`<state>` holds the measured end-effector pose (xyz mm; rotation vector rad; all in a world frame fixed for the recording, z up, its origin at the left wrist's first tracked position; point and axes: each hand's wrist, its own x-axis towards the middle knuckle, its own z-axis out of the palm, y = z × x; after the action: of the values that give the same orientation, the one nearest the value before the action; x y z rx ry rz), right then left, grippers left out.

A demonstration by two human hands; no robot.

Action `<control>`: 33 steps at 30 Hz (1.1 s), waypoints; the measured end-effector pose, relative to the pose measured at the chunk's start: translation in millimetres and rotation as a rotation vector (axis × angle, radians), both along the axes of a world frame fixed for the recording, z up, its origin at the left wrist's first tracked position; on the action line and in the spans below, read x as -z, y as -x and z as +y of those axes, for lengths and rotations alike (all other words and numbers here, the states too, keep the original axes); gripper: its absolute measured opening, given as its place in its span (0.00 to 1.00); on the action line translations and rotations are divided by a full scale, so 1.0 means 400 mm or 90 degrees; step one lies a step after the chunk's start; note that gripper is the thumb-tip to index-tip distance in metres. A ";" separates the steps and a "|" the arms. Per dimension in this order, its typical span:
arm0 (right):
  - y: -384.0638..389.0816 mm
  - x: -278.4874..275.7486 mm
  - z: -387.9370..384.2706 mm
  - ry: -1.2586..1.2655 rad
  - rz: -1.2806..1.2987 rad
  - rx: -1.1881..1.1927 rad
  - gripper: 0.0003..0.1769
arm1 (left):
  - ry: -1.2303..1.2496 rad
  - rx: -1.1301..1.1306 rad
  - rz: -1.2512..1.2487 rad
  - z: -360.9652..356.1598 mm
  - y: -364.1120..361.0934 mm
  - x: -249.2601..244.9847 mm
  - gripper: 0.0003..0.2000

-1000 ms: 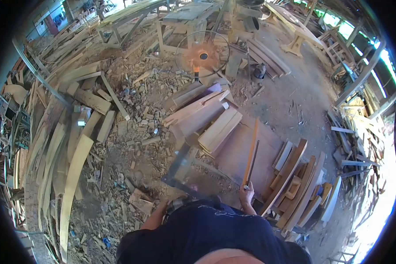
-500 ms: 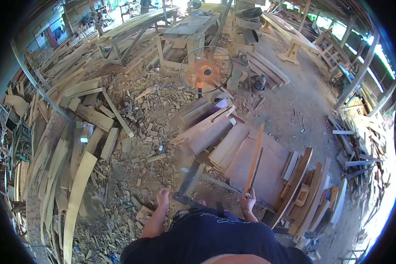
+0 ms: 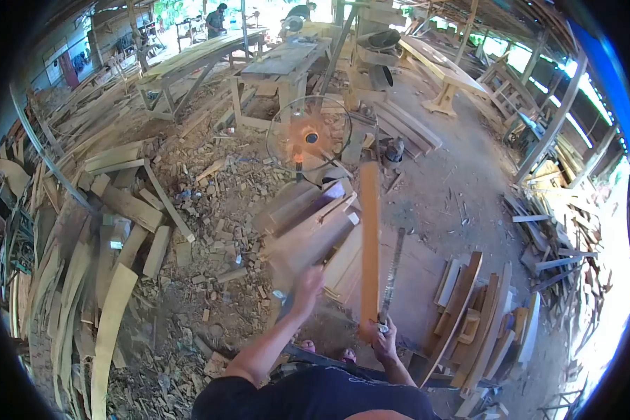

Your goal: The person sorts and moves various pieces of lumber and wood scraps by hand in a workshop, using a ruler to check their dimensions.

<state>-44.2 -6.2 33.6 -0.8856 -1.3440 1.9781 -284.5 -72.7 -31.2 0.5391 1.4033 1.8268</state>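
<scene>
The right hand point(image 3: 383, 337) pinches a board point(image 3: 369, 245) and dark strip point(image 3: 393, 273) by their near ends; loosening could drop either. The left hand's point(image 3: 309, 285) blurred grip I cannot tell.

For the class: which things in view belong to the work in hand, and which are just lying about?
Work in hand, apparently:
- long wooden board, at the right hand
- narrow dark strip, in that hand

Probably just lying about:
- scattered wood scraps
- pale curved plank
</scene>
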 end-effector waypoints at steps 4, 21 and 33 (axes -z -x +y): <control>-0.083 0.001 -0.005 0.015 -0.057 -0.184 0.15 | -0.094 0.127 -0.371 0.118 -0.076 -0.147 0.34; -0.595 0.241 0.276 -0.469 -0.701 0.317 0.30 | -0.019 -0.133 -0.157 0.132 -0.244 -0.146 0.11; -0.604 0.313 0.295 -0.283 -0.891 0.367 0.43 | 0.061 -0.147 -0.077 0.073 -0.297 -0.114 0.15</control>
<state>197.5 111.8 -91.6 -2.2264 -1.7290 0.3962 -165.7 -43.3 14.5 0.2221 1.5112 1.9248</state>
